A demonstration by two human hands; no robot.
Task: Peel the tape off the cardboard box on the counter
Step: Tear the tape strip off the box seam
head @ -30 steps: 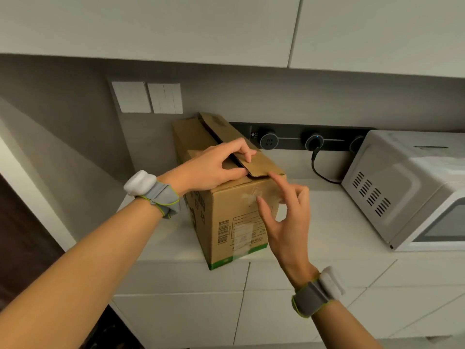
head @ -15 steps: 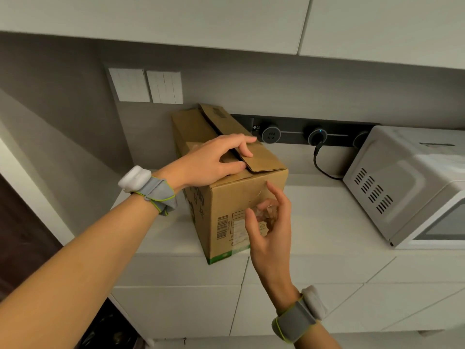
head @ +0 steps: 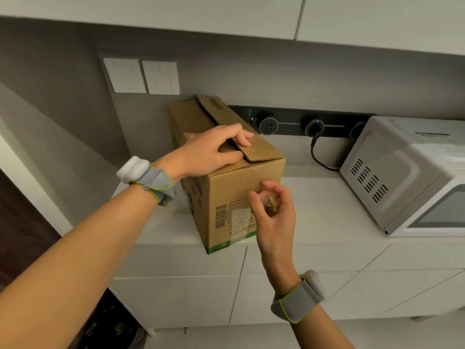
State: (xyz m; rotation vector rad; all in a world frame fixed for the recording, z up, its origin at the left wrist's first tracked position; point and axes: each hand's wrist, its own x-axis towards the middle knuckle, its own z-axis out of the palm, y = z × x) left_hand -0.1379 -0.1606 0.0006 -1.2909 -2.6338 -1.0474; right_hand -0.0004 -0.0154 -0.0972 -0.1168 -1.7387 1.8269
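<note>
**Box steadied, tape pinched at its front face**

The left hand (head: 211,149) lies flat on top of the cardboard box (head: 224,197), fingers spread over the seam where the top flaps meet, pressing down rather than gripping. The box stands upright on the white bench (head: 327,210), near its front edge, its barcode face towards the camera. In front of that face, the right hand (head: 273,212) has thumb and fingers closed on a crumpled piece of clear tape (head: 269,206). Further right sits a white microwave (head: 407,177).
</note>
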